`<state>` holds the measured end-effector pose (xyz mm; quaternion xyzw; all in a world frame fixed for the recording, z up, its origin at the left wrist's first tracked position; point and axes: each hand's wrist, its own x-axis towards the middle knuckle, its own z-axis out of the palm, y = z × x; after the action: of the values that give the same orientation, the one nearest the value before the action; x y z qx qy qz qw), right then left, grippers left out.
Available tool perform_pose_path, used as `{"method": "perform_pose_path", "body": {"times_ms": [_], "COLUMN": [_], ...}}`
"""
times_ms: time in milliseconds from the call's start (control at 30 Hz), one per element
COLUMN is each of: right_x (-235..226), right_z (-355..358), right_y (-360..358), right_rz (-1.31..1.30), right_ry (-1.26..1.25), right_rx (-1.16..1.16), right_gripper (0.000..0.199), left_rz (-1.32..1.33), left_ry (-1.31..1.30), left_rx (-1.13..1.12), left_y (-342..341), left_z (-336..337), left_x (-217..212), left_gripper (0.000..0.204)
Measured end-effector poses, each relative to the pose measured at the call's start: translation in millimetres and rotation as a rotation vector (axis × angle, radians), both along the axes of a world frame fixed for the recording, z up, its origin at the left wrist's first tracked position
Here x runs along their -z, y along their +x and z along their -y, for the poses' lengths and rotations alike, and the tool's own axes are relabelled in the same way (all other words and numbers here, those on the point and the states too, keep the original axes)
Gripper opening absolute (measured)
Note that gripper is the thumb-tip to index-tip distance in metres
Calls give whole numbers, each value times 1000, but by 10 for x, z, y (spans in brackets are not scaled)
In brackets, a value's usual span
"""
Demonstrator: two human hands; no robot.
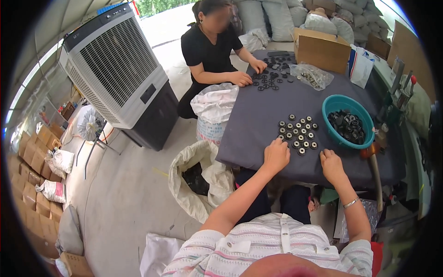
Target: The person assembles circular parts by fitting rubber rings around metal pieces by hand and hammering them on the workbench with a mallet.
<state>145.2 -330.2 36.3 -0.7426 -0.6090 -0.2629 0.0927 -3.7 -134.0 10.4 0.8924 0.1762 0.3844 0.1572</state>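
Small black round wheels with pale metal centres (301, 137) stand grouped on the dark grey cloth of the table (258, 120). My left hand (277, 154) rests at the group's near left edge, fingers bent, its fingertips at one of the wheels. Whether it grips that wheel is hard to see. To the right of the group, my right hand (333, 167) lies on the cloth with curled fingers pressed together; what they hold, if anything, is hidden. Beyond it stands a teal basin (328, 115) with many loose black parts (346, 127) inside.
Across the table a person (212, 51) handles black round parts (267, 81). A clear bag of metal pieces (314, 76) and a cardboard box (323, 51) lie at the back. Open sacks (180, 157) stand left of the table. A wooden-handled tool (376, 180) hangs by the right edge.
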Motion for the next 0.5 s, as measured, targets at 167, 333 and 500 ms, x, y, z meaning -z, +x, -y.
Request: {"method": "perform_pose_path", "body": {"times_ms": [167,333,500], "right_x": [-82,-179,-108], "right_z": [-48,-75,-69], "right_y": [20,95,152], "right_rz": [-267,-628,-746], "right_ry": [-42,-29,11], "right_rx": [80,143,192], "right_gripper": [17,27,35], "left_rz": [-5,-126,-205], "left_ry": [-6,-21,-81], "left_rx": [5,2,31], "left_y": [39,38,22], "left_z": [-63,-112,-121], "left_x": [20,-28,-100], "left_gripper": [12,13,19]}}
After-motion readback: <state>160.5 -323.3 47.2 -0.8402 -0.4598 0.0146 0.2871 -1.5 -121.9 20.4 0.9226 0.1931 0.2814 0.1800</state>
